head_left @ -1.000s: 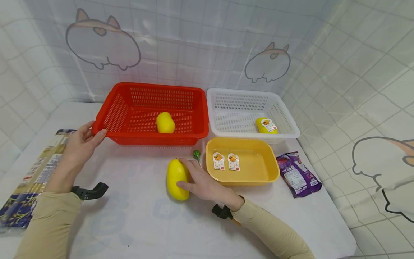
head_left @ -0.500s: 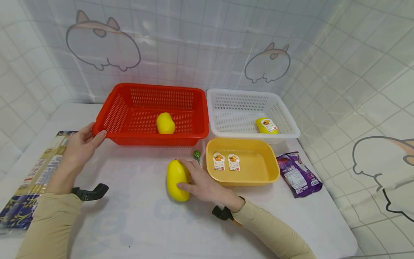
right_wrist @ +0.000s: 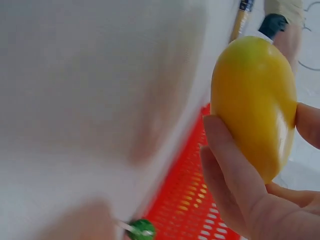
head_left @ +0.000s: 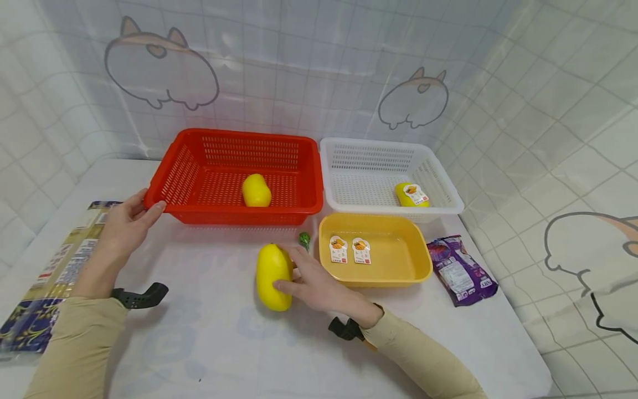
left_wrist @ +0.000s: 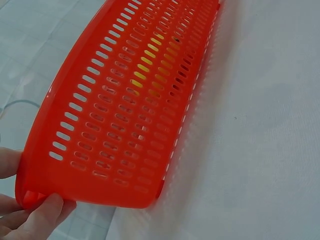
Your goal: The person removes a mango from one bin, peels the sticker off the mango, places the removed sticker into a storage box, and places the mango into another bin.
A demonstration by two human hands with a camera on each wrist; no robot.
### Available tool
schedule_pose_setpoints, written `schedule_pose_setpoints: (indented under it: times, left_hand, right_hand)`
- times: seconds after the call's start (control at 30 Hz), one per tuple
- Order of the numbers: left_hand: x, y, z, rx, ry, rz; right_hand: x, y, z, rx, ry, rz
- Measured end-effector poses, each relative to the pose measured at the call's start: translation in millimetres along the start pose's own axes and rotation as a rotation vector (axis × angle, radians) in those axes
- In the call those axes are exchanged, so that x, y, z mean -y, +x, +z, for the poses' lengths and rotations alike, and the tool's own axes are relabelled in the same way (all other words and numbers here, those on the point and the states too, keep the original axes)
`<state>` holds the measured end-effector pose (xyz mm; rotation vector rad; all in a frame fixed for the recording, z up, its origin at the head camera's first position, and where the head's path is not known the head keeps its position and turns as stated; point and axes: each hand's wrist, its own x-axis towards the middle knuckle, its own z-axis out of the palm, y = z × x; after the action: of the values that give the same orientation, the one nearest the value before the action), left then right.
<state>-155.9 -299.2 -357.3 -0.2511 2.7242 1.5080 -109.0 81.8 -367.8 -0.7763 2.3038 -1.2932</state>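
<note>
One yellow mango (head_left: 273, 277) is held by the right hand (head_left: 314, 282) in front of the red basket (head_left: 244, 217); whether it touches the desk (head_left: 224, 343) cannot be told. Digits bear on opposite sides of the fruit. For a secure grip, spread the fingers (right_wrist: 235, 155) over the broadest part and apply even, moderate pressure; the glossy skin would probably slip from a fingertip-only hold. The left hand (head_left: 124, 227) grips the near left corner of the basket rim; a light, level hold should steady it without lifting. No label shows on the visible sides of the held fruit, nor on the second mango (head_left: 256, 191) inside the red basket. Two labels (head_left: 338, 249) with mango pictures lie in the yellow tray (head_left: 396, 255); their small print is unreadable. A similar label marks the third mango (head_left: 404, 198) in the white basket (head_left: 359, 208). The purple packet (head_left: 462, 271) and the gold-and-blue package (head_left: 65, 266) both carry printing, too small to read reliably.
</note>
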Motion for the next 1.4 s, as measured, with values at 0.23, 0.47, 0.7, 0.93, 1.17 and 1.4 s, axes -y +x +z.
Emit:
schedule_pose_setpoints:
  times: [0.23, 0.47, 0.7, 0.93, 1.17, 1.4]
  left_hand:
    - [-1.8, -0.3, 1.1, -0.01, 0.014, -0.002]
    - [-1.2, -1.5, 1.2, -0.022, 0.031, 0.008]
    - [-1.0, -2.3, 0.8, -0.028, 0.052, -0.007]
    - [-1.1, -2.5, 1.4, -0.033, 0.036, -0.01]
    - [-0.9, -1.5, 1.7, -0.032, 0.023, -0.023]
    - [-0.5, -0.5, 0.9, -0.022, 0.028, -0.018]
  right_hand:
    - [13, -2, -20, -0.018, 0.009, -0.005]
    - [24, 3, -34, -0.027, -0.013, -0.019]
    - [31, 9, -47, -0.022, -0.026, 0.001]
    - [35, 22, -60, -0.01, -0.014, -0.021]
    - [41, 38, -71, -0.02, 0.009, 0.004]
    - [46, 52, -80, -0.011, 0.025, 0.039]
